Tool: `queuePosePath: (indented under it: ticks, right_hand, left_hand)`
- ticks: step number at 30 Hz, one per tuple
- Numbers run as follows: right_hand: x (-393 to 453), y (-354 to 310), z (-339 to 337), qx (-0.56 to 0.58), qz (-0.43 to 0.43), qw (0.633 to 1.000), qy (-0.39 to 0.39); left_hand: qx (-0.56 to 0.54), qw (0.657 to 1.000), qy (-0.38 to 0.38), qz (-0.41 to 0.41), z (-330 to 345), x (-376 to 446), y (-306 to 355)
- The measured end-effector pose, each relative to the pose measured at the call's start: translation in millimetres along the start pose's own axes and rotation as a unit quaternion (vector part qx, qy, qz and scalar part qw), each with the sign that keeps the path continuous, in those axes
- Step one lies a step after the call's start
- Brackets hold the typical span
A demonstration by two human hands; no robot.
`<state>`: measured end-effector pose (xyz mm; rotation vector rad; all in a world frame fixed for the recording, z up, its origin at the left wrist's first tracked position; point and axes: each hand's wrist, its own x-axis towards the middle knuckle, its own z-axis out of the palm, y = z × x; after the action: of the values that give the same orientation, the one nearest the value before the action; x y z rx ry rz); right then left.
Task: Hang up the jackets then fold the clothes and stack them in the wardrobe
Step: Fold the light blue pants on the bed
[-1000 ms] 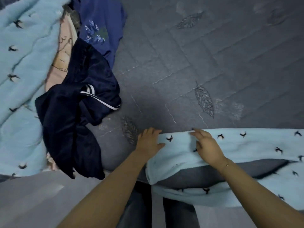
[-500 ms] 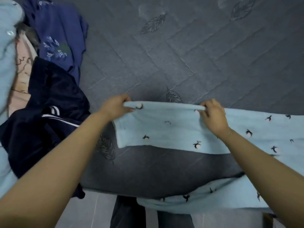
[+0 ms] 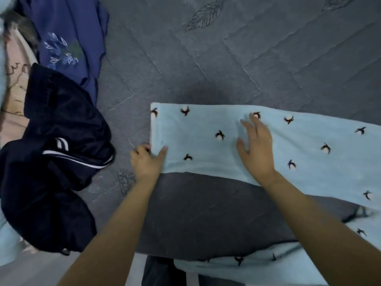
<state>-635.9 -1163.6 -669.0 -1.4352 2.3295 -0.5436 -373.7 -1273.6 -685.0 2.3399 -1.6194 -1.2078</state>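
The left hand pinches the near left corner of a pale blue fleecy garment printed with small dark birds, thumb lying on top of the cloth and the other fingers tucked beneath its edge. The right hand lies flat on the same garment, fingers spread and straight, palm pressing on the fabric near its middle. The garment lies as a long band across a dark grey quilted bedspread with stitched leaf motifs, running off to the right, and a second part of it hangs at the near edge of the bed. To the left sits a heap of clothes: a dark navy velvety garment with white stripes on top, a blue top with embroidered leaves behind it, and a pale pink printed piece beside them.
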Motion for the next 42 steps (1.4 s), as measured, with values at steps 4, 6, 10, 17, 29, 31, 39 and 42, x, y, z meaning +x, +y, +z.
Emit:
queuePosePath:
  ticks: [4,6,10,17,29,31,39,42]
  right_hand:
    - [-78,-18,27,-0.019,-0.004,0.997,-0.081]
    - [-92,-20,35,-0.025,0.045,0.993,-0.105]
    - [-72,-26,31,-0.044,0.042,0.996,-0.069]
    - [-58,-53,8,-0.033,-0.025,0.999,0.003]
    - [-131,-53,46,0.470,0.606,0.638,0.070]
    - [-123,-51,44,0.501,0.619,0.599,0.089]
    - [-61,-39,47,0.576,0.657,0.451,0.182]
    - [-78,-38,49,0.579,0.665,0.425,0.205]
  left_hand:
    - [-0.075,0.995,-0.047,-0.036,5,-28,-25]
    - [-0.137,0.988,-0.057,-0.038,3,-32,-24]
    - [-0.427,0.892,-0.116,-0.089,-23,-28,1]
    - [-0.612,0.766,-0.197,0.006,-66,-17,14]
    - [-0.300,0.919,-0.215,-0.136,-38,7,-39]
    - [-0.310,0.918,-0.222,-0.111,-34,7,-31]
    - [-0.361,0.919,-0.158,-0.024,-49,17,-38]
    - [-0.304,0.937,-0.169,-0.045,-46,15,-46]
